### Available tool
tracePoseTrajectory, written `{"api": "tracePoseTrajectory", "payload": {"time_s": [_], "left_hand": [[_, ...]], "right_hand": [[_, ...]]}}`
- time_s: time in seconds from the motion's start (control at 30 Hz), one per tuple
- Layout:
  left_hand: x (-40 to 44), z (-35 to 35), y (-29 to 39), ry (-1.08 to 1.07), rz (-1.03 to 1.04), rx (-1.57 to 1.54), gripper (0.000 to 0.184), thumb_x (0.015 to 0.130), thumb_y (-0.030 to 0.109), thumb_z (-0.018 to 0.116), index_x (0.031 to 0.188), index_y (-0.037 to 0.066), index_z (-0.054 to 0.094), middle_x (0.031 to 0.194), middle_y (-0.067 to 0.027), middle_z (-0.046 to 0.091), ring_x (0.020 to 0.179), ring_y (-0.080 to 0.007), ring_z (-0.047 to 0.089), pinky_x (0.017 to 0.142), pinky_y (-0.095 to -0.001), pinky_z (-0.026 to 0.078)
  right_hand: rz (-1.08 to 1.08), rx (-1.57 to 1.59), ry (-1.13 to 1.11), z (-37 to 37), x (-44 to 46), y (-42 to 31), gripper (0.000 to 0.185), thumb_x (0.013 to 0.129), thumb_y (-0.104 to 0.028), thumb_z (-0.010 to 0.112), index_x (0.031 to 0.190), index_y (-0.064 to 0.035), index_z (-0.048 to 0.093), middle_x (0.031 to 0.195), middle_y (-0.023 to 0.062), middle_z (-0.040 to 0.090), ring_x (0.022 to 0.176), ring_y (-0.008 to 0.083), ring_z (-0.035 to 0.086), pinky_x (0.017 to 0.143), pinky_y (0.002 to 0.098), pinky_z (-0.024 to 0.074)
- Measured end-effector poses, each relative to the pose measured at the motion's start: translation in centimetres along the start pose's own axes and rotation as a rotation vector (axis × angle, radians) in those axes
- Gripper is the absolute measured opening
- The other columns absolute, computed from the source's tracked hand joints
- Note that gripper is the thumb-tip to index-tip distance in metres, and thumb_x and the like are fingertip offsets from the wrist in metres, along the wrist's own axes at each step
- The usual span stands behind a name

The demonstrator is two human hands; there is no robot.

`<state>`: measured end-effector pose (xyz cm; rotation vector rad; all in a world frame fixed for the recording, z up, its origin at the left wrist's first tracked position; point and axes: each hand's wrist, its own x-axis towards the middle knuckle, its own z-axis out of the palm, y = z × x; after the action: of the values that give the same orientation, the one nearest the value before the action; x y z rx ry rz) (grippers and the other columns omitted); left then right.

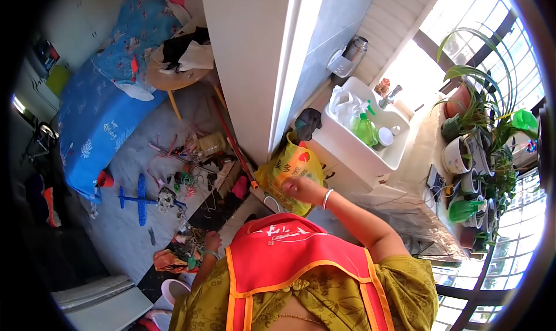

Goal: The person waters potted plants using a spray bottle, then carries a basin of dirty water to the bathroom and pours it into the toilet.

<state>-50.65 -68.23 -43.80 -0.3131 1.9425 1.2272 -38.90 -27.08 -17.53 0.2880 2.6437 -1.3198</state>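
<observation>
My right hand [296, 188], with a pale bangle on the wrist, is in front of a yellow plastic bag [298, 164] that has red and green print. Its fingers look curled; whatever they might hold is too small to make out. Low beside my body hangs my left hand [213, 242], a bracelet at its wrist, near a heap of odds and ends [188, 245] on the floor. The fingers there seem folded in, and I cannot see what is between them. A red apron [278, 238] with orange edging covers my chest.
A white sink [397, 151] holds a green spray bottle [365, 129]. Potted plants [457, 155] line the window side. On the left are a blue-covered bed [104, 137], a round wooden stool [165, 79], a blue toy plane [141, 200] and scattered clutter. A red pole [234, 146] leans by the wall.
</observation>
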Motion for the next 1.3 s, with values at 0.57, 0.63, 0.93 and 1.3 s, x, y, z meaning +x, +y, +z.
{"api": "tracePoseTrajectory", "payload": {"time_s": [0.57,0.63,0.93,1.3], "left_hand": [[1.3,-5.5,12.2,-0.121,0.043,0.153,0.038,0.083,0.013,0.053,0.118,0.003,0.043,0.080,-0.0059,0.054,0.065,-0.0116,0.051,0.051,-0.0242,0.041],[2.3,-6.9,14.3,-0.121,0.024,0.210,0.037,0.084,0.013,0.053,0.118,0.003,0.043,0.080,-0.0060,0.055,0.065,-0.0118,0.051,0.051,-0.0243,0.041],[7.1,-12.7,20.5,-0.098,-0.032,0.394,0.037,0.085,0.016,0.052,0.119,0.004,0.042,0.082,-0.0062,0.055,0.067,-0.0128,0.052,0.054,-0.0249,0.043],[11.4,-9.7,23.6,-0.292,0.040,0.489,0.038,0.087,0.020,0.052,0.120,0.005,0.042,0.085,-0.0066,0.056,0.070,-0.0139,0.054,0.058,-0.0256,0.044]], "right_hand": [[0.610,-0.157,0.696,-7.5,16.5,13.3,0.073,0.076,-0.030,0.059,0.136,-0.0080,0.022,0.139,0.0209,0.022,0.119,0.0399,0.036,0.094,0.0443,0.0362],[0.828,-0.124,0.557,-7.7,18.0,13.9,0.081,0.074,-0.036,0.061,0.139,-0.0114,0.017,0.141,0.0200,0.021,0.125,0.0371,0.030,0.096,0.0446,0.0353],[0.753,-0.429,0.810,-6.1,18.5,17.3,0.033,0.079,-0.011,0.049,0.112,-0.0121,0.051,0.125,0.0129,0.042,0.108,0.0319,0.046,0.077,0.0379,0.0497],[1.004,-0.451,0.669,-2.9,4.7,16.2,0.027,0.073,-0.015,0.056,0.100,-0.0128,0.059,0.098,0.0137,0.059,0.102,0.0317,0.052,0.077,0.0393,0.0476]]}}
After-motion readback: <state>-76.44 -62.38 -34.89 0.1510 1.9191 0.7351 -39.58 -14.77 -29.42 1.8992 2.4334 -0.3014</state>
